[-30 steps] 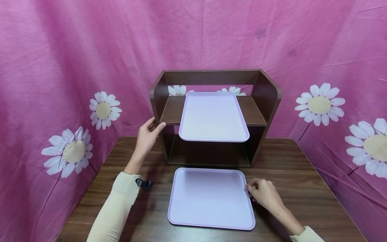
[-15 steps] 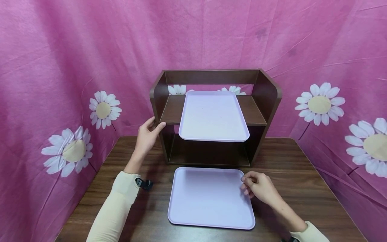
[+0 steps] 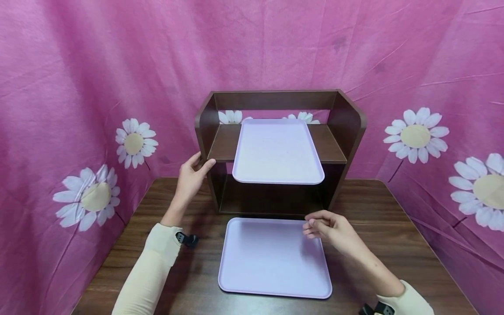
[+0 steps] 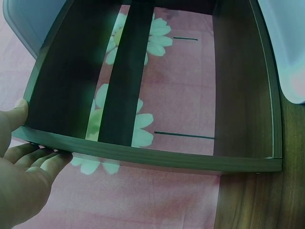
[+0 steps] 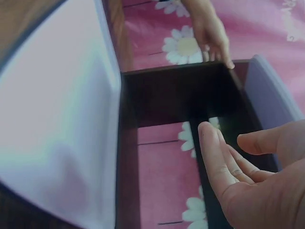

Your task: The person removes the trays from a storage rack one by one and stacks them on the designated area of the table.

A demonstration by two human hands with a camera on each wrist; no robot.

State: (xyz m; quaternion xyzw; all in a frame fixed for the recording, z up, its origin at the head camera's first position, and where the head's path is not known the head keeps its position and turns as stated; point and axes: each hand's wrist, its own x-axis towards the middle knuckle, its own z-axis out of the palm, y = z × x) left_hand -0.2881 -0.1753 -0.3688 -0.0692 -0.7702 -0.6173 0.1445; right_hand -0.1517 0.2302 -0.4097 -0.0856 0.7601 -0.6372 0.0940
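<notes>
A dark brown wooden shelf unit (image 3: 340,127) with two levels stands at the back of the table. My left hand (image 3: 191,177) grips its left side panel, thumb at the front edge and fingers on the outer face; the left wrist view shows the same hold. On the upper level lies a lilac tray (image 3: 278,151), its front end jutting past the shelf edge. A second lilac tray (image 3: 275,262) lies flat on the table before the unit. Over that tray's far right corner hovers my right hand (image 3: 334,229), holding nothing, fingers loosely extended toward the unit's lower compartment.
The unit's lower compartment (image 3: 271,199) is open at the front, under the jutting tray. Wooden table top (image 3: 378,245) extends on both sides. A pink curtain (image 3: 275,43) with white daisies hangs close behind and at the sides.
My right hand has left the lower tray's right edge, rising and moving forward and left over its far corner, its fingers loosening. My left hand and both trays stay put.
</notes>
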